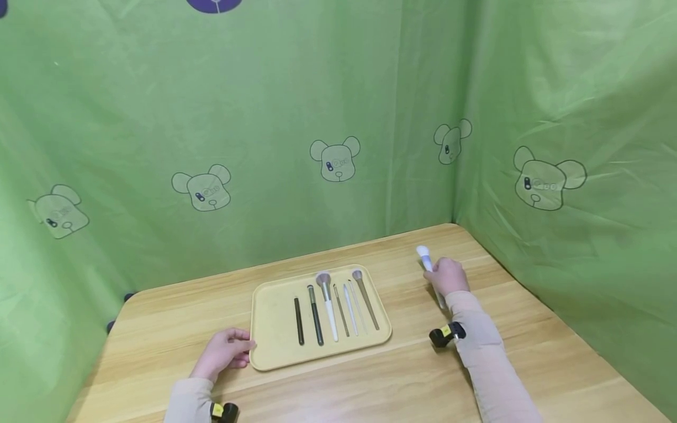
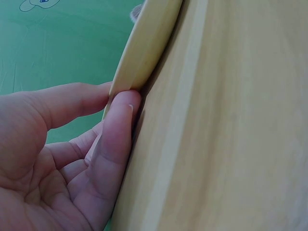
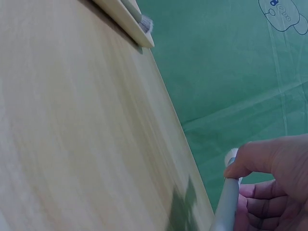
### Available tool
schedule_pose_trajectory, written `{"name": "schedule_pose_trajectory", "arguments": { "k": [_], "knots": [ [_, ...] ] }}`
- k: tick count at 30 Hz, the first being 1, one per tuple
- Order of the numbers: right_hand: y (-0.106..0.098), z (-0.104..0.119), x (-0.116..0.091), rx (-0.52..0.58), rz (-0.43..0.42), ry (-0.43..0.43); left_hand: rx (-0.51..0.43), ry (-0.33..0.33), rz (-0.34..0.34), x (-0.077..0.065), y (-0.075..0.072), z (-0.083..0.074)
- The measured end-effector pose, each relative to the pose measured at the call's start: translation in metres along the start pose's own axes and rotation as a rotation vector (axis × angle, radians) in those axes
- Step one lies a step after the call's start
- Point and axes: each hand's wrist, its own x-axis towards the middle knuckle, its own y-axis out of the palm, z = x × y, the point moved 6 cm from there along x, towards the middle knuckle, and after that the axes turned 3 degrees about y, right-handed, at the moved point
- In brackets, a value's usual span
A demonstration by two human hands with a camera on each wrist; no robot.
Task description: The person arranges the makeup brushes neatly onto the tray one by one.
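Note:
My left hand pinches the left rim of a yellow tray between thumb and fingers; the left wrist view shows the thumb and index finger at the tray's edge. Several makeup brushes lie side by side on the tray, among them a thick white-handled brush, a black-handled brush and a brown-handled brush. To the right of the tray, my right hand pinches a white makeup brush by its handle, bristles pointing away from me. Its pale handle shows in the right wrist view.
Everything rests on a wooden table whose back and right edges meet green curtains printed with bear faces. Black wrist cameras sit on both sleeves. The tray's left part shows bare surface.

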Motion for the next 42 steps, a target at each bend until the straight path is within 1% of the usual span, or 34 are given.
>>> {"name": "schedule_pose_trajectory", "arguments": {
  "k": [8,14,18,24,30,38,42],
  "knots": [
    [0.003,0.009,-0.003,0.028,-0.012,0.002,0.005,-0.005,0.003,-0.002,0.001,0.0],
    [0.005,0.025,-0.008,0.049,-0.021,-0.041,0.005,-0.007,0.004,-0.002,0.001,0.0],
    [0.007,0.033,-0.009,0.061,-0.022,-0.056,0.002,-0.006,0.003,-0.002,0.002,0.0],
    [0.008,0.043,-0.012,0.053,-0.048,-0.074,0.006,-0.004,0.002,-0.002,0.002,0.0],
    [0.011,0.056,-0.016,0.075,-0.058,-0.102,0.006,-0.003,-0.002,-0.001,0.001,-0.001],
    [0.022,0.075,-0.02,0.109,-0.028,-0.109,0.002,-0.005,0.007,-0.002,-0.001,-0.001],
    [0.026,0.085,-0.022,0.116,-0.029,-0.125,0.004,-0.005,0.005,-0.002,0.0,-0.002]
  ]
}}
